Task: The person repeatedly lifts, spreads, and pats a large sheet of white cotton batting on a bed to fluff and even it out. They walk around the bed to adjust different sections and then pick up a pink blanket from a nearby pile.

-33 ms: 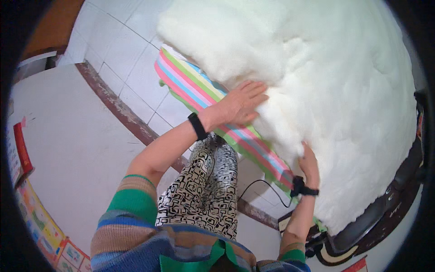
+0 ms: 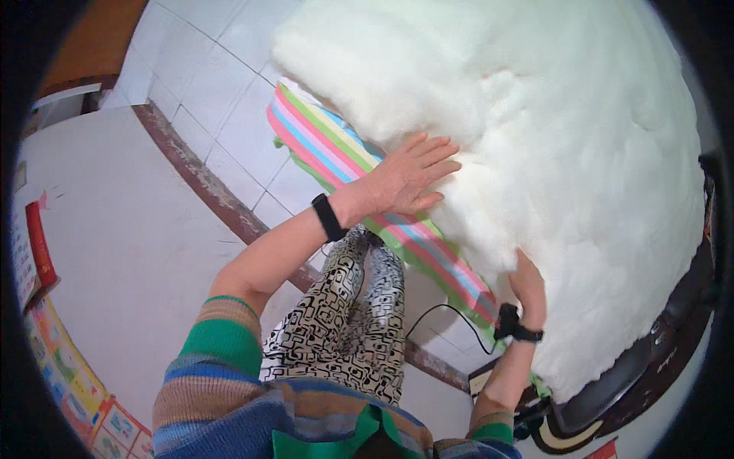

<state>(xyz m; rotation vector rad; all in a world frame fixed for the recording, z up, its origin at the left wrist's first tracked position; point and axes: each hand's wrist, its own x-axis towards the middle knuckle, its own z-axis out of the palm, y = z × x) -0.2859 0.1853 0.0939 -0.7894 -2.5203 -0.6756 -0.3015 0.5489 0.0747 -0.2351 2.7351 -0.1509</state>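
Note:
A thick, fluffy white sheet of cotton wadding (image 2: 566, 153) spreads over the right half of the view. From beneath its near edge shows a striped cloth (image 2: 329, 145) in pink, blue, yellow and green. My left hand (image 2: 413, 176) lies on the wadding's edge, its fingers spread and the palm beside the stripes. Farther right, my right hand (image 2: 529, 287) presses at the wadding near the cloth's right end. One digit points up along the white surface; the other fingers are hidden.
A black cable (image 2: 451, 307) loops from near my right wristband. Dark furniture with a curved edge (image 2: 612, 390) stands under the wadding at the lower right. Pale floor tiles (image 2: 222, 92) lie at the upper left, beside a white wall (image 2: 130, 229) with colourful posters (image 2: 69, 375).
My left hand's fingers are spread a little wider on the wadding. The whole view has shifted slightly, and my right hand appears a little lower in it.

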